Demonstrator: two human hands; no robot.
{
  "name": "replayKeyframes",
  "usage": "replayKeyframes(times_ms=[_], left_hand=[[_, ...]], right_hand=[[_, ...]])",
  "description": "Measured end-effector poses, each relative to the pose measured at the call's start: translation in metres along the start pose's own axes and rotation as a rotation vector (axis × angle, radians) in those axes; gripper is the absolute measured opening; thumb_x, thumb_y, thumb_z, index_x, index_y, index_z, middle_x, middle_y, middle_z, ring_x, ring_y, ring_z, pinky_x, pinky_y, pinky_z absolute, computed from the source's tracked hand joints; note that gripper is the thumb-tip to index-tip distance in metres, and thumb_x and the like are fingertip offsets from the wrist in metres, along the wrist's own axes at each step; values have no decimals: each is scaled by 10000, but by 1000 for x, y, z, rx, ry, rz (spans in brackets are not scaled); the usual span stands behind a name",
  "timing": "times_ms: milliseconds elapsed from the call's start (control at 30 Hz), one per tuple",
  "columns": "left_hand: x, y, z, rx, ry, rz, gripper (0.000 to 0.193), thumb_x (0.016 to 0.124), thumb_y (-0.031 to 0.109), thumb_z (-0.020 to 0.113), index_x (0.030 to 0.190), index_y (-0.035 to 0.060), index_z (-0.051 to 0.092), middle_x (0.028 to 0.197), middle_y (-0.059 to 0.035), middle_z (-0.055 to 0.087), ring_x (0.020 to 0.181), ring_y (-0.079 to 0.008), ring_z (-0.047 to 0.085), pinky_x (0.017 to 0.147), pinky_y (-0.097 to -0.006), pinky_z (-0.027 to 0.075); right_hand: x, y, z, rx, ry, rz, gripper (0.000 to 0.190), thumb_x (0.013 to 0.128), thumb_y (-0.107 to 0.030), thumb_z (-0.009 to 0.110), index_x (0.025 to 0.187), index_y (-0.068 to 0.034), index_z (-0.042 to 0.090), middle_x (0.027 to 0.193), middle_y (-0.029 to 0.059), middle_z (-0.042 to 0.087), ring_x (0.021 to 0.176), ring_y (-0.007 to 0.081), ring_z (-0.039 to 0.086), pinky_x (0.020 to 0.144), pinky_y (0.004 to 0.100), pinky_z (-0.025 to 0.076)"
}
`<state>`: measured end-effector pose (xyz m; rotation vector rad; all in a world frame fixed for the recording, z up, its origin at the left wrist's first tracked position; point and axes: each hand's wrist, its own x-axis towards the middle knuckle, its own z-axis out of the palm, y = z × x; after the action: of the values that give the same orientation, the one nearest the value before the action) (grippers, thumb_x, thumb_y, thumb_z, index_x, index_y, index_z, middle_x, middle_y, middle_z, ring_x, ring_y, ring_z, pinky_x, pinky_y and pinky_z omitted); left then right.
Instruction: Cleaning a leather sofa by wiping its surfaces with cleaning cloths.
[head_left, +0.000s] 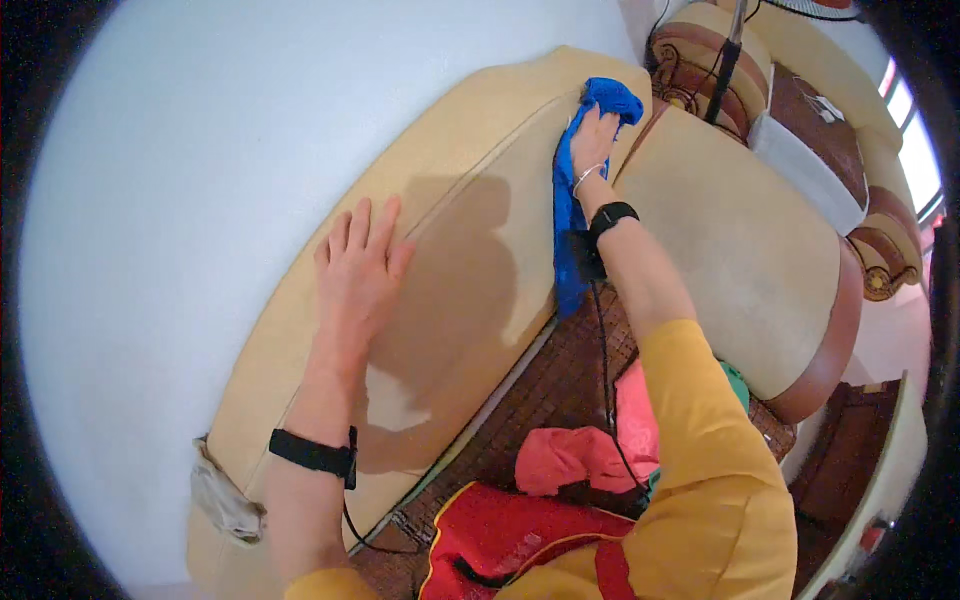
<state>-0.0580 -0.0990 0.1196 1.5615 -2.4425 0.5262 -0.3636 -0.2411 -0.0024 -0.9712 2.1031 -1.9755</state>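
Note:
My right hand (596, 142) grips a blue cloth (568, 202) at the far end of a cream sofa backrest (450, 142). The bunched top of the cloth covers the fingertips, and its long tail drapes down past my wrist. Palm down on the backrest, my left hand (358, 274) has its fingers apart and nothing in it. A seam runs along the backrest just beyond the left fingers. My shadow falls across the upholstery between the two hands.
Brown woven matting (540, 390) covers the seat below. Pink cloth (574, 457) lies there beside my right arm. A cream armrest (735, 247) with brown trim stands right. A grey cloth (225, 495) hangs over the near backrest. Black cables run from both wrist straps.

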Motion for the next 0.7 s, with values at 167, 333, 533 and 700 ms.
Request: replayKeyframes(times_ms=[167, 333, 533, 700], left_hand=[[-2, -10, 7, 39, 6, 17, 477, 860, 369, 421, 1304, 226, 324, 1297, -125, 369, 1181, -321, 341, 958, -452, 260], [-3, -20, 10, 39, -50, -43, 481, 869, 353, 408, 1319, 221, 301, 1331, -115, 333, 1210, -327, 306, 978, -449, 236], [-6, -13, 8, 9, -81, -23, 469, 874, 329, 397, 1318, 205, 307, 1335, -119, 328, 1216, -334, 291, 985, -447, 219], [-3, 2, -2, 8, -88, 11, 463, 874, 297, 381, 1313, 162, 319, 1328, -135, 330, 1197, -351, 303, 981, -449, 222]], right_hand=[[-107, 2, 0, 131, -43, 124, 564, 892, -334, 318, 1200, 138, 320, 1334, 297, 196, 1260, 375, 165, 1027, 464, 112], [-218, 37, 2, 4, -150, 24, 454, 865, -245, 404, 1027, 178, 391, 1290, 382, 154, 1209, 486, 160, 1018, 491, 112], [-89, 36, -11, 93, -89, -79, 437, 898, -263, 313, 1080, 122, 411, 1241, 341, 300, 1181, 476, 227, 1010, 511, 119], [42, 115, 10, -251, 12, -180, 311, 866, -170, 349, 998, 77, 485, 1036, 298, 457, 995, 418, 422, 908, 458, 289]])
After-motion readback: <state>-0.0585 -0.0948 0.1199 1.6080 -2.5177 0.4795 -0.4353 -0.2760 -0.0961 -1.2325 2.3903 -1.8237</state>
